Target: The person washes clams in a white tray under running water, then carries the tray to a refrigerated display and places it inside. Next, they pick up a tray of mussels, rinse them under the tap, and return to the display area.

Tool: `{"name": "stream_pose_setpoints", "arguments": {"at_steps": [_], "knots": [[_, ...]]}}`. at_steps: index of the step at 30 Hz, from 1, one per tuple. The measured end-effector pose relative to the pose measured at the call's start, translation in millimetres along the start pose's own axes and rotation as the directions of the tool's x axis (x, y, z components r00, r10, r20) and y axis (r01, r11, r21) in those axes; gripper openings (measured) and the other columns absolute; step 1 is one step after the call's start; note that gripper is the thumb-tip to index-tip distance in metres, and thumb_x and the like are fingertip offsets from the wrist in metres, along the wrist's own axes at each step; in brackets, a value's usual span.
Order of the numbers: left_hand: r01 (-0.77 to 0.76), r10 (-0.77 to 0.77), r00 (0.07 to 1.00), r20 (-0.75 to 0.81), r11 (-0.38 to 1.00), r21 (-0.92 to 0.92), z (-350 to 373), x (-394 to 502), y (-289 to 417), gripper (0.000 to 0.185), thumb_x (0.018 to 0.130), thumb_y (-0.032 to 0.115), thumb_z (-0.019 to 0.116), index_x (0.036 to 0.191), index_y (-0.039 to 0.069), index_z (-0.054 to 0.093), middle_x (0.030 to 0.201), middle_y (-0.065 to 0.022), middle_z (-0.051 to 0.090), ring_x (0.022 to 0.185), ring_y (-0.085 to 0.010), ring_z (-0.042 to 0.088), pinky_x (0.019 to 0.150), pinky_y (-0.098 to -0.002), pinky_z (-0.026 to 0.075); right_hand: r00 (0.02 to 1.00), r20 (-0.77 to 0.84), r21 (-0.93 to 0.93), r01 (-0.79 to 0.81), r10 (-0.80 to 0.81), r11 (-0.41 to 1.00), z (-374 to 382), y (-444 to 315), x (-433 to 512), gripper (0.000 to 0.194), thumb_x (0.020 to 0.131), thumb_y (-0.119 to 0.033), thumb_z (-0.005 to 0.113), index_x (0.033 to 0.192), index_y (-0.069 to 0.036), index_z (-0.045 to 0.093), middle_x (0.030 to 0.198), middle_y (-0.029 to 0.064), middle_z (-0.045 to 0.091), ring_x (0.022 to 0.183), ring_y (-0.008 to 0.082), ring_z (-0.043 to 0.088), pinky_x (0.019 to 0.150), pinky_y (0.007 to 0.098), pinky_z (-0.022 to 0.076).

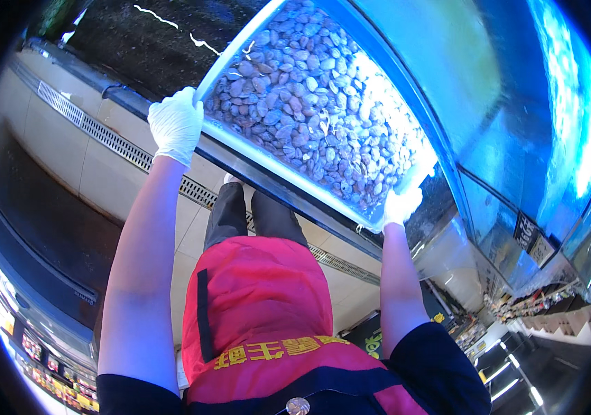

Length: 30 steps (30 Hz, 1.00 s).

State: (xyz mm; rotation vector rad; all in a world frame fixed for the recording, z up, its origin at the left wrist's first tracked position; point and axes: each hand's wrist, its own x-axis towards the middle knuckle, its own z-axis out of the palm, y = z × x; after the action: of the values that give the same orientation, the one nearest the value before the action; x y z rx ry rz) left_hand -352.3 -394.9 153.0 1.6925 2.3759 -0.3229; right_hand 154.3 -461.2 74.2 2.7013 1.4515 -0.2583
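A white-rimmed plastic bin [238, 47] full of clams [295, 109] lies in front of me. The shells look wet, and thin strips of light reflect over them. My left hand [177, 124], in a white glove, is closed around the bin's left rim by the near corner. On the opposite side my right hand [402, 205], gloved too, grips the right rim close to the other near corner. Its fingers are partly lost in glare. The bin's near side lies along the dark tank ledge [134, 100]. What supports its underside is hidden.
Dark water [134, 46] lies left of the bin. Blue-lit glass tanks [482, 104] rise at the right, with small signs [526, 236] bearing writing. A slotted floor drain [114, 145] crosses the tiles below. Stocked display shelves [51, 371] stand at lower left.
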Motion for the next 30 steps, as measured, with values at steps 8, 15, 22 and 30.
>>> {"name": "stream_pose_setpoints", "arguments": {"at_steps": [8,15,22,30], "knots": [[-0.013,0.002,0.994,-0.107,0.994,-0.106,-1.5,-2.2,-1.0,0.013,0.083,0.027,0.066,0.088,0.015,0.067,0.074,-0.0083,0.067,0.072,-0.0295,0.066,0.069,-0.0444,0.051,0.787,0.605,0.445,-0.458,0.119,0.77,53.5,124.8,0.4,0.022,0.09,-0.012,0.057,0.11,-0.002,0.058,0.082,0.0047,0.06,0.069,0.016,0.057,0.06,0.0345,0.047],[0.005,-0.028,0.987,-0.156,0.989,-0.144,6.5,-1.0,0.2,0.016,0.085,0.028,0.068,0.087,0.013,0.064,0.078,-0.0069,0.067,0.076,-0.0278,0.066,0.072,-0.0427,0.05,0.749,0.649,0.369,-0.468,0.137,0.803,24.6,103.3,-1.1,0.027,0.094,-0.016,0.056,0.116,0.0,0.058,0.094,0.0102,0.064,0.077,0.0229,0.064,0.06,0.0394,0.0547],[0.037,-0.022,0.997,0.068,0.972,-0.231,2.5,10.5,-2.5,0.023,0.086,0.029,0.069,0.096,0.009,0.066,0.085,-0.0088,0.069,0.081,-0.0285,0.069,0.076,-0.0416,0.053,0.72,0.672,0.272,-0.455,0.171,0.848,11.9,105.2,2.9,0.036,0.094,-0.019,0.061,0.122,0.002,0.057,0.1,0.0135,0.066,0.083,0.028,0.069,0.066,0.0452,0.0599],[-0.015,0.048,0.997,0.058,0.88,-0.475,22.8,36.8,-0.5,0.03,0.09,0.031,0.066,0.107,0.006,0.064,0.087,-0.0143,0.069,0.085,-0.0325,0.069,0.078,-0.043,0.055,0.674,0.712,0.184,-0.446,0.194,0.876,-3.1,115.7,15.0,0.033,0.095,-0.026,0.06,0.117,-0.003,0.058,0.097,0.0129,0.069,0.074,0.0253,0.071,0.059,0.0402,0.0598]]}}
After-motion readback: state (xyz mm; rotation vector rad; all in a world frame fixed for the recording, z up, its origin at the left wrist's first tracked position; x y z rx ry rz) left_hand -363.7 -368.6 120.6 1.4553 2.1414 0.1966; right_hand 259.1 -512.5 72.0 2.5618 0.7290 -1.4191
